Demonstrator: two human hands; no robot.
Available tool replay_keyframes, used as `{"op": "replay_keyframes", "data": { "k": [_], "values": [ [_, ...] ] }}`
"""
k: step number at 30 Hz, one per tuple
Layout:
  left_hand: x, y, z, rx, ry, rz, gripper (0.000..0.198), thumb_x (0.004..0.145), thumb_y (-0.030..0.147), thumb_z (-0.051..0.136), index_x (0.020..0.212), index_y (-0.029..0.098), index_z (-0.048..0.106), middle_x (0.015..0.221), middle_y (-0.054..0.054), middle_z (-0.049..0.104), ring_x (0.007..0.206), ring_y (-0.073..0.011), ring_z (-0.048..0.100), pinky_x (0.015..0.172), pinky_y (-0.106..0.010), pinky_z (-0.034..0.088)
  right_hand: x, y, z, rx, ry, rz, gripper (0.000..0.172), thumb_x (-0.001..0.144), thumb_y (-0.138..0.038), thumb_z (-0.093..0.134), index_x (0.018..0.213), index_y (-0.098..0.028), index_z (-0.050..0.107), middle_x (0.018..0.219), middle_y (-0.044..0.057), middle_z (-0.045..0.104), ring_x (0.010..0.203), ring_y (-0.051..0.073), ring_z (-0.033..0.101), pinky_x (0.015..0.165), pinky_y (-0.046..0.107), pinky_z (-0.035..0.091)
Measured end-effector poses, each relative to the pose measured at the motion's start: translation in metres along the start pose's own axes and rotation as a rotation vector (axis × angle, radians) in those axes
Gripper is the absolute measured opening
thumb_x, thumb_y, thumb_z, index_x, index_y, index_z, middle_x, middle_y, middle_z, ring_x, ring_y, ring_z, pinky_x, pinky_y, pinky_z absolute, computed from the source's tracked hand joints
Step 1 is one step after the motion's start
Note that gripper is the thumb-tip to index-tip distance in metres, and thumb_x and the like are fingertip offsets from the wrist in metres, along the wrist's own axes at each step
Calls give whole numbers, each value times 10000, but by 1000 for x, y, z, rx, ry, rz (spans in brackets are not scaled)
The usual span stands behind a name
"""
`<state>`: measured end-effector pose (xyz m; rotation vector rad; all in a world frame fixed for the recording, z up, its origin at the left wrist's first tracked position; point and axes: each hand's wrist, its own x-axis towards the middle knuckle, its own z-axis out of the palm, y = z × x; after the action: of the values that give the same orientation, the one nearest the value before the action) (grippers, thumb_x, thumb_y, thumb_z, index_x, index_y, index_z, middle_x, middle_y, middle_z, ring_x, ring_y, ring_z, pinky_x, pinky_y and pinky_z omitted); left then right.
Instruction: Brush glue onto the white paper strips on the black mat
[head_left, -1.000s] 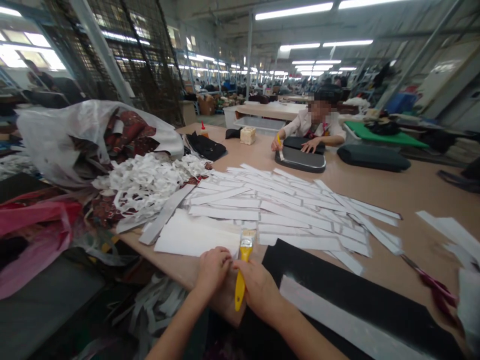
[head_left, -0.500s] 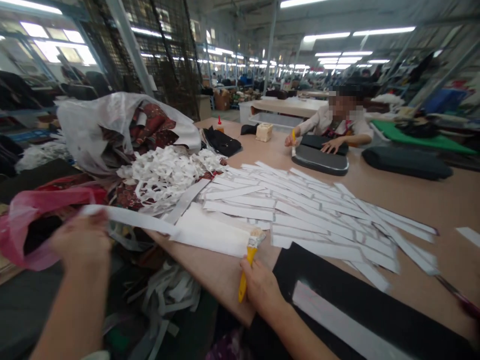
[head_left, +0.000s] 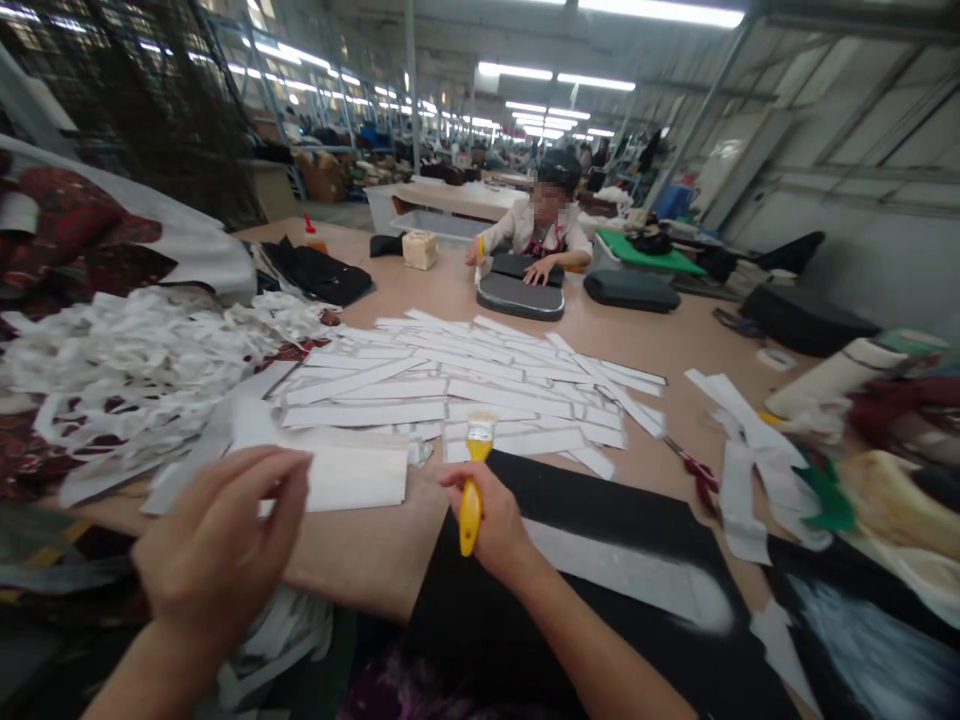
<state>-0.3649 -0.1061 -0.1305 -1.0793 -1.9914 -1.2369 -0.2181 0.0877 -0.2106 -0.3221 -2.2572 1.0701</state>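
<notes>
Right, your right hand point(head_left: 495, 525) is closed round the yellow handle of the brush point(head_left: 471, 500), gripping it low down, with the pale bristles pointing away from you and sitting just at the near edge of the white strips point(head_left: 480, 385). The brush stands between the white sheet point(head_left: 352, 475) on its left and the black sheet point(head_left: 600, 505) on its right, close to the near edge of the desk point(head_left: 375, 550). Your left hand point(head_left: 225, 545) hangs above that near edge, back towards you, fingers loosely curled and open, with nothing in it that you can see; its fingertips are near the white sheet but not clearly touching it.

Now the strips: they lie in overlapping rows across the middle of the desk, fanned out flat. One long white strip point(head_left: 622, 572) lies on the black sheet, slanting away to the right. Off to your left there's a big heap of white scraps point(head_left: 135, 350) piled over red patterned fabric. To the right, red-handled scissors point(head_left: 697, 470) rest on the desk beside more loose white pieces.

Across the desk a person point(head_left: 544, 225) sits facing you, one hand flat on a dark pad point(head_left: 521, 297), a dark cushion point(head_left: 630, 290) just beside it
</notes>
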Motion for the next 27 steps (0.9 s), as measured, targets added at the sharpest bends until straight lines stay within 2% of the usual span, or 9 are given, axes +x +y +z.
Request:
{"op": "replay_keyframes", "data": {
  "k": [2, 4, 6, 9, 11, 15, 18, 22, 27],
  "values": [
    [0, 25, 8, 107, -16, 174, 142, 736, 238, 634, 877, 230, 614, 853, 13, 640, 798, -188, 577, 814, -352, 448, -13, 13, -33, -25, 32, 59, 107, 859, -238, 479, 953, -208, 519, 906, 36, 645, 847, 149, 619, 769, 265, 486],
    [4, 49, 11, 38, -148, 144, 86, 787, 300, 562, 840, 236, 585, 784, 7, 626, 756, -191, 575, 741, -332, 471, -30, 33, -62, -105, 25, 106, 102, 856, -240, 479, 943, -207, 521, 867, 37, 650, 797, 150, 634, 727, 262, 497],
    [8, 66, 11, -118, -465, 25, 138, 824, 360, 496, 799, 245, 568, 721, 14, 608, 682, -166, 569, 612, -262, 476, -46, 52, -83, -193, -3, 121, 114, 856, -217, 462, 951, -207, 524, 855, 40, 653, 785, 155, 640, 714, 269, 505],
    [8, 82, 19, -295, -1069, -53, 170, 848, 349, 460, 759, 257, 572, 687, 34, 600, 604, -122, 547, 515, -191, 433, -62, 68, -93, -291, -81, 53, 205, 822, -124, 446, 994, -203, 524, 888, 48, 646, 816, 161, 627, 736, 290, 505],
    [-3, 89, 40, -301, -1261, -40, 152, 856, 288, 447, 765, 256, 565, 726, 43, 602, 638, -110, 549, 566, -185, 431, -64, 69, -89, -338, -149, -6, 289, 783, -54, 449, 1023, -200, 521, 904, 49, 634, 829, 162, 606, 745, 296, 497],
    [-47, 90, 96, -108, -1228, 171, 145, 855, 194, 419, 809, 201, 557, 827, -12, 605, 775, -156, 556, 717, -266, 448, -57, 65, -73, -467, -243, -129, 336, 752, -11, 473, 1043, -172, 524, 889, 61, 616, 838, 184, 557, 740, 302, 474],
    [-84, 82, 124, -21, -1170, 358, 154, 828, 118, 421, 832, 163, 569, 902, -58, 613, 891, -197, 555, 897, -371, 402, -52, 64, -62, -565, -306, -175, 289, 777, -65, 504, 1052, -151, 525, 853, 62, 591, 787, 187, 528, 708, 302, 465],
    [-110, 76, 132, 22, -1145, 412, 175, 817, 85, 428, 890, 150, 573, 961, -72, 609, 969, -201, 544, 1009, -400, 315, -52, 68, -55, -651, -342, -185, 292, 795, -53, 487, 1059, -171, 529, 838, 51, 569, 783, 181, 508, 705, 288, 455],
    [-107, 79, 130, 66, -1176, 405, 152, 824, 93, 426, 839, 152, 565, 952, -72, 601, 946, -197, 547, 1018, -399, 305, -43, 86, -67, -659, -247, -81, 288, 789, -31, 460, 1031, -170, 529, 834, 40, 569, 779, 162, 536, 705, 256, 467]
  ]
}}
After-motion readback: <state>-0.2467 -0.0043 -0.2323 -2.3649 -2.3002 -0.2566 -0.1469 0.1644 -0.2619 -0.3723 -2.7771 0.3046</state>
